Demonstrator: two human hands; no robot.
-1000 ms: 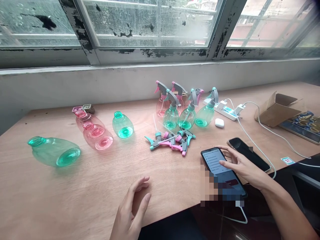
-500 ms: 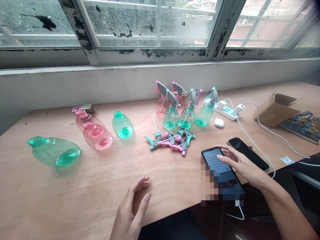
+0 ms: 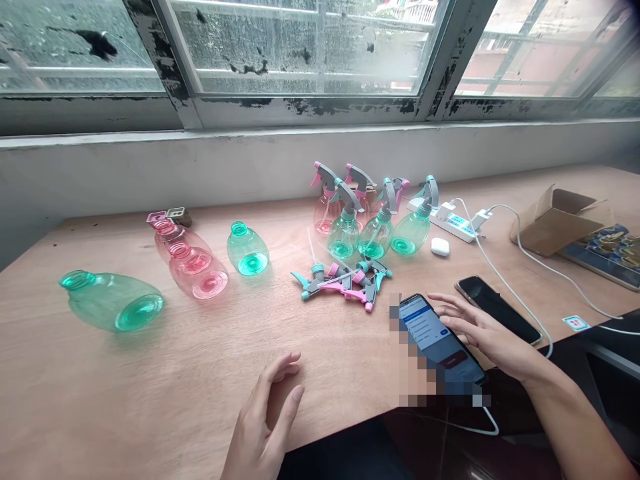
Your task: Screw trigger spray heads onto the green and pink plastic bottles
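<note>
My left hand [image 3: 265, 420] rests at the table's front edge, fingers curved and apart, holding nothing. On the right, my right hand [image 3: 480, 330] has its fingers stretched out along the right edge of a lit smartphone [image 3: 440, 340]; whether they touch it I cannot tell. The phone lies at the front edge with a white cable below it. Loose spray heads [image 3: 345, 283] in grey, teal and pink lie in a heap beyond the hands. Behind them, green spray bottles [image 3: 375, 233] and pink spray bottles [image 3: 325, 207] stand with heads on.
At left are a green bottle [image 3: 115, 303], a pink bottle [image 3: 200, 273] and another green bottle [image 3: 249, 250], all without heads. A dark phone [image 3: 497, 310], white earbud case [image 3: 440, 247], power strip [image 3: 450, 223] with cables and open cardboard box [image 3: 557, 220] are at right.
My right thumb and fingers have drawn back from over the phone screen to its right edge. The phone has shifted slightly left. My left hand has hardly moved.
</note>
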